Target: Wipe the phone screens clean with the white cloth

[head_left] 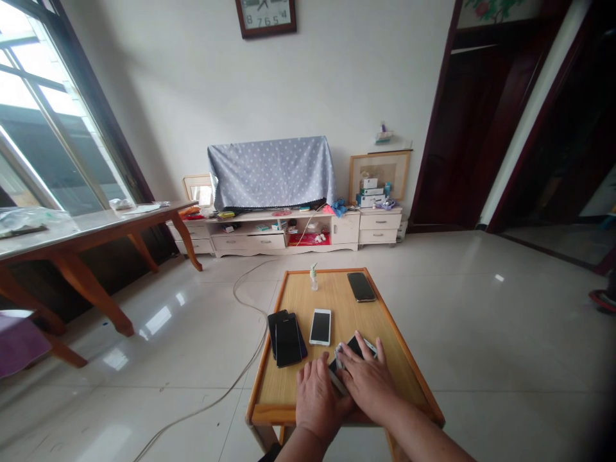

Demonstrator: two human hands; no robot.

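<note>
A phone with a dark screen and a pale frame (355,347) lies slanted near the front of a small wooden table (332,292). My left hand (317,391) grips its lower left end, fingers bent together. Across the screen lies my right hand (369,380), pressing a crumpled whitish wipe (339,351) against the glass with its fingers spread; the hand hides part of the phone. Just beyond, a white phone (320,327) rests face up. Left of it, dark phones (289,341) lie overlapping. One more dark phone (360,287) is at the far right.
A small clear pump bottle (314,278) stands at the table's far edge. On the floor to the left runs a pale cable (216,404). A larger table (120,224) stands at the left, and a low white cabinet (344,232) is against the wall.
</note>
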